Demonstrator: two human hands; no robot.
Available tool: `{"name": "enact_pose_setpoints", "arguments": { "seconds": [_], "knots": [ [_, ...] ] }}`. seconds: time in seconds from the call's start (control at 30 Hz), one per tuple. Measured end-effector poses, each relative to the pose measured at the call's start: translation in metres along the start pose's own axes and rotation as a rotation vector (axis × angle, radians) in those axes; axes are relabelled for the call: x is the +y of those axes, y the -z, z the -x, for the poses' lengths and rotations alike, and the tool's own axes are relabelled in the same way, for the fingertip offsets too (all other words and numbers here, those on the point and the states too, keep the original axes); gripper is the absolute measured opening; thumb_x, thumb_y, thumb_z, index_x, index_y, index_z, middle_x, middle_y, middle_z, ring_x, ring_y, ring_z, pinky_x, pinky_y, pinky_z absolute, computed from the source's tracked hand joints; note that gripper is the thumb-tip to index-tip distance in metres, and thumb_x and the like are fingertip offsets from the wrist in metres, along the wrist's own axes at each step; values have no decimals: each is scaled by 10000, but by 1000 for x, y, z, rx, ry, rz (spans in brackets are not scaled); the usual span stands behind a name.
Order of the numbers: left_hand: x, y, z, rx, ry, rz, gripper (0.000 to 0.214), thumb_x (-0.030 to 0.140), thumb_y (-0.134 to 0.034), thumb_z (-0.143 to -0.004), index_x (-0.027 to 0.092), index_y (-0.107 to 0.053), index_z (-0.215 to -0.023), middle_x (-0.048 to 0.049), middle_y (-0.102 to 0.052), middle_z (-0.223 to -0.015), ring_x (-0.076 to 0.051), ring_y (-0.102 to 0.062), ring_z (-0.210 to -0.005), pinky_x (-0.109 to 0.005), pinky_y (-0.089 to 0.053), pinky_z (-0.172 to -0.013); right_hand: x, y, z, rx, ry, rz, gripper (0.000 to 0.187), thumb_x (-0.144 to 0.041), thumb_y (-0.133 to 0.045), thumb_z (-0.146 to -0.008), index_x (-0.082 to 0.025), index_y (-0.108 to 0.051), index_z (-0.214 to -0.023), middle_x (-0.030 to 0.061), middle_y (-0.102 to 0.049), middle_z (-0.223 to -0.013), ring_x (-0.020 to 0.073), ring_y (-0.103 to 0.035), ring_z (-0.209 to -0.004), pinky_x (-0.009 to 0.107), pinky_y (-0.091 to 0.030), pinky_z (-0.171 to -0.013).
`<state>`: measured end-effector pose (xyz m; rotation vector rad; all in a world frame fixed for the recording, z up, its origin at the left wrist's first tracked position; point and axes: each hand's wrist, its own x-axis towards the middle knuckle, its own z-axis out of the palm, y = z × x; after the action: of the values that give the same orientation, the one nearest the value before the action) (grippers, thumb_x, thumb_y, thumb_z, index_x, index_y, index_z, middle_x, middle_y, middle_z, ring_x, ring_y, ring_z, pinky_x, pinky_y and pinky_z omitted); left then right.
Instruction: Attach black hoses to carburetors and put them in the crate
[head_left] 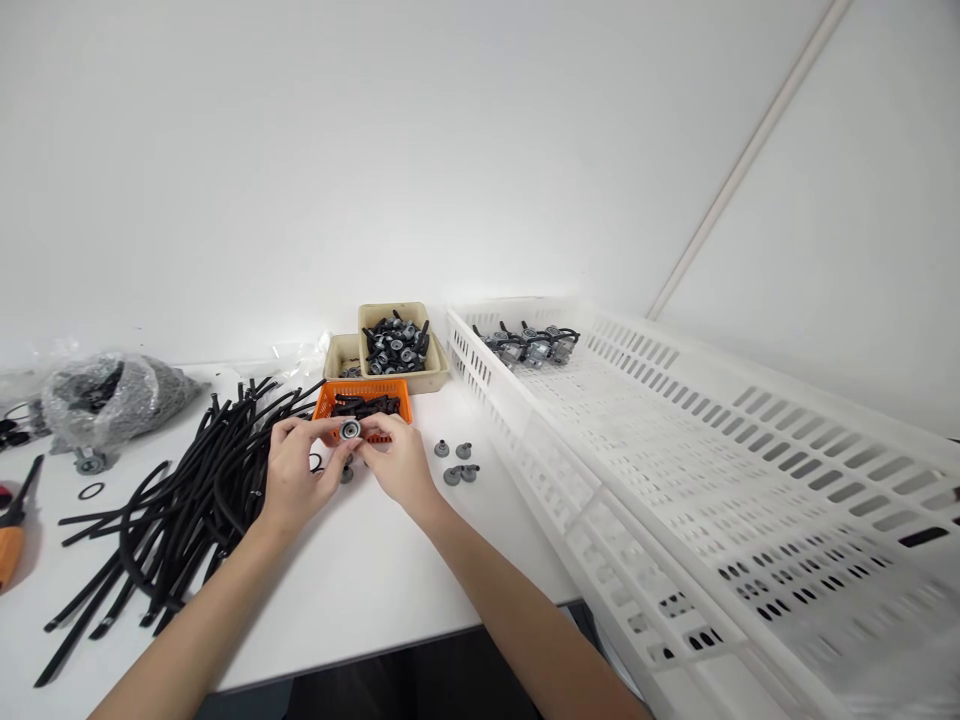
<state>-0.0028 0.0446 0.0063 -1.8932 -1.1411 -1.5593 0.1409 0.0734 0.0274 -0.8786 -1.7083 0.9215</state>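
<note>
left hand (294,478): pinched the small grey round part (350,430) by its left edge, fingertips closed on it.
right hand (397,462): gripped the same part from the right, held just above the worktop (375,570).
slip risk: the part looked small and was held only by fingertips; a loose pinch could have dropped it into the orange basket (364,398) behind.
black ring (316,462): lay under the left hand, easy to knock.
black hoses (187,490): piled beside the left wrist; a sweep could have snagged them.
loose grey parts (456,462): sat near the right hand, liable to roll if nudged.
</note>
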Motion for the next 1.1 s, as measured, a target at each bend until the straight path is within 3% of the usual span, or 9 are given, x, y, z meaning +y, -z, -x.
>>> {"name": "enact_pose_setpoints", "arguments": {
  "seconds": [0.13, 0.6, 1.1],
  "knots": [
    [1, -1, 1, -9, -10, 11, 243, 200, -676, -818, 218, -575, -1039, -17, -719, -818, -151, -623, -613, -355, -473, -733, 2, 0, -1, 13, -19, -10, 86, -200, -634, -729, -215, -567, -679, -4, -642, -733, 175, -593, -768, 315, -499, -739],
    [1, 0, 2, -12, -39, 6, 266, 212, -696, -802, 223, -583, -1041, 3, -713, -763, -149, -609, -573, -371, -457, -756, 9, -3, -1, -4, -11, -145, 233, -200, -630, -668, -224, -403, -622, -4, -612, -752, 176, -586, -778, 315, -507, -719],
    [1, 0, 0, 4, -72, 3, 291, 163, -700, -797, 212, -560, -1047, -24, -737, -857, -136, -585, -568, -360, -448, -736, 10, -3, -1, 8, -1, -12, 86, -163, -608, -718, -210, -545, -684, 7, -657, -771, 181, -599, -791, 316, -491, -757]
  ]
}}
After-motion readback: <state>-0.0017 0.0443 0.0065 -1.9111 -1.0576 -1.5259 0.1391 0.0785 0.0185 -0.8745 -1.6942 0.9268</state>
